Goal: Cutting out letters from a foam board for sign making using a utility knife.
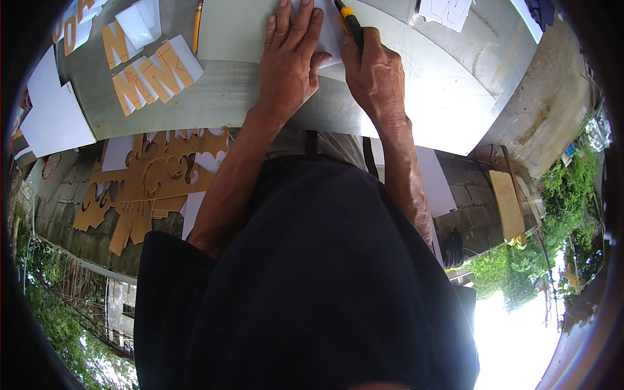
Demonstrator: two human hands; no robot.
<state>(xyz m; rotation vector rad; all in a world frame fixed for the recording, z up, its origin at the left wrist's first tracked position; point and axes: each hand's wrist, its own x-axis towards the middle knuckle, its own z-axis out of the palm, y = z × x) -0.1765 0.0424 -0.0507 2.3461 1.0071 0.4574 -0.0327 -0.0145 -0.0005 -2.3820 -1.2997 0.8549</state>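
Note:
My left hand (290, 60) lies flat, fingers spread, pressing a white sheet (328, 39) against the grey metal table (422, 104). Right beside it, my right hand (376, 77) is closed around a black and yellow utility knife (349, 21), whose tip points away from me onto the same sheet. The top of the sheet and the knife's blade run out of the picture. Both forearms come up from my dark shirt at the bottom.
Orange and white cut-out letter shapes (153, 68) lie on the table to the left, near a pencil (197, 26). More white pieces (55, 114) sit at the far left and another (445, 12) at the top right. Ornate orange cut-outs (153, 179) lie below the table's edge.

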